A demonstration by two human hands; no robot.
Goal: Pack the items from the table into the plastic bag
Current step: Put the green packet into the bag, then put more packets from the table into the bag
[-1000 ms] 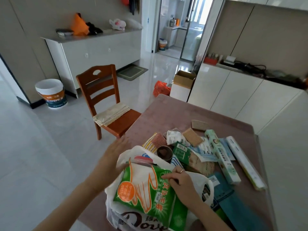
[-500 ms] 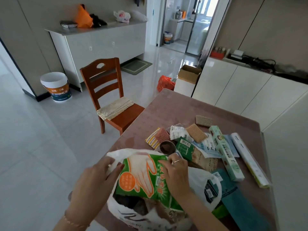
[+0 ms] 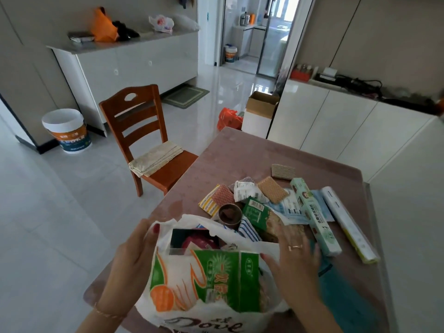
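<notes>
A white plastic bag (image 3: 204, 316) stands open at the table's near edge, with a green and white glove packet (image 3: 211, 280) upright inside it. My left hand (image 3: 129, 258) grips the bag's left rim. My right hand (image 3: 292, 265), blurred, hovers with spread fingers over the bag's right rim and holds nothing. Beyond the bag lie loose items: a brown round tin (image 3: 230, 216), a green packet (image 3: 255, 212), wafer packs (image 3: 272, 195), a long green box (image 3: 314, 216) and a white roll (image 3: 348, 224).
The pinkish table (image 3: 240, 155) ends close to a white cabinet wall on the right. A wooden chair (image 3: 146, 138) stands left of the table. A teal item (image 3: 346, 296) lies under my right forearm. A bucket, a cardboard box and an orange bag sit on the floor.
The glove packet has dropped deeper into the bag. My right hand has let go of it and moved right, and my left hand has shifted onto the bag's rim.
</notes>
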